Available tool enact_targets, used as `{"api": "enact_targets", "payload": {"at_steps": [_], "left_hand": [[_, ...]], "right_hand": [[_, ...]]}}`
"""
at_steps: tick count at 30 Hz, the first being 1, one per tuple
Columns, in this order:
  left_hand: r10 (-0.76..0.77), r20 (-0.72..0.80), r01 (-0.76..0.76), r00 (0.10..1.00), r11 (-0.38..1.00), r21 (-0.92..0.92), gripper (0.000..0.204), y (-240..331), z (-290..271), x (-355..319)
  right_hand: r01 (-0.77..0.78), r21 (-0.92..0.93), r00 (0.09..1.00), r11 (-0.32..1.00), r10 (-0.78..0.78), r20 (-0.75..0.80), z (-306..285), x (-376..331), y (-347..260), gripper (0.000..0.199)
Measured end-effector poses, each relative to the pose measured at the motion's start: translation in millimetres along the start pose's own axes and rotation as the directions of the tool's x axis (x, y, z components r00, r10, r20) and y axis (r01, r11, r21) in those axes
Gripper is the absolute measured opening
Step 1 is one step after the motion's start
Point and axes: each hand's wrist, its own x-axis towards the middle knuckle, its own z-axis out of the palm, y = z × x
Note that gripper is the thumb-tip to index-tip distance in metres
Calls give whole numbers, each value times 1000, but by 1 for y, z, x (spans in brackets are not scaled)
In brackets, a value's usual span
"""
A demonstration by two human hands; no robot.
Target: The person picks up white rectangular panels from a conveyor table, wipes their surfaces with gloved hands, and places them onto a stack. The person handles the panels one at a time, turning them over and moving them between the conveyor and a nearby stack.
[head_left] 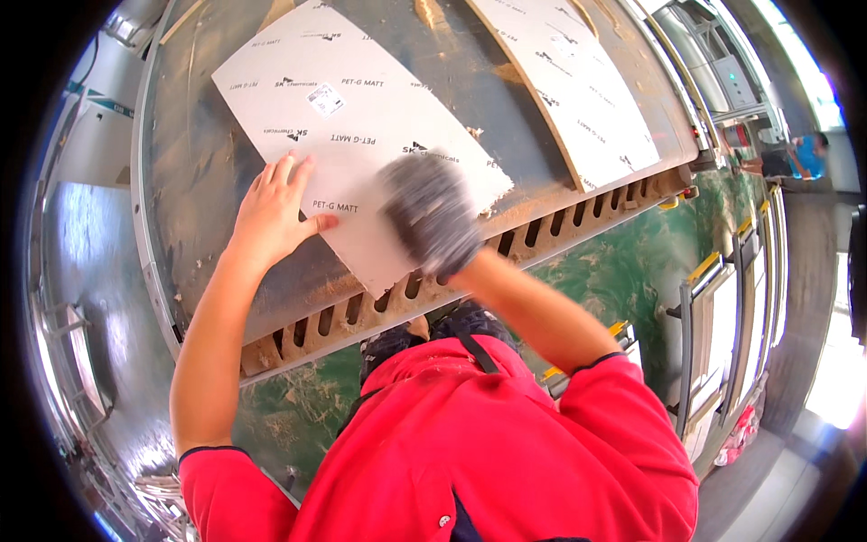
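Observation:
A white printed panel lies tilted on the dark table, its near corner reaching over the slotted front edge. On the panel's left edge rests my bare left hand, fingers stretched out and thumb apart on the surface. My right hand, in a grey glove, is over the panel's right half and smeared by motion; its fingers cannot be made out. A small white label sticks to the panel's far part. Ragged shavings cling to its right edge.
A second printed panel lies farther right on the dark, dusty table. A slotted metal strip runs along the table's front edge. Racks with upright panels stand at right on the green floor. A person in blue is far right.

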Motion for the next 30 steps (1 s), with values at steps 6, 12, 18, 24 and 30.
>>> {"api": "enact_targets", "payload": {"at_steps": [6, 12, 18, 24, 30], "left_hand": [[8, 8, -8, 1000, 1000, -23, 94, -3, 1, 7], [0, 6, 0, 1000, 998, -70, 94, 5, -3, 5], [-28, 35, 29, 999, 998, -51, 93, 5, -6, 0], [-19, 13, 19, 1000, 999, -39, 94, 4, 0, 5], [-28, 28, 29, 999, 998, -52, 94, 4, -2, 4]], "right_hand": [[-357, -175, 852, 917, 244, -462, -40, 14, 189, 39], [56, 83, 940, 995, -25, -341, 1, -5, 54, 52], [-95, 220, 995, 971, 101, -14, -13, 22, 96, 48], [-279, -198, 930, 940, 213, -299, -36, 8, 205, 52], [-140, 51, 990, 989, 138, 38, -47, -3, 124, 66]]}}
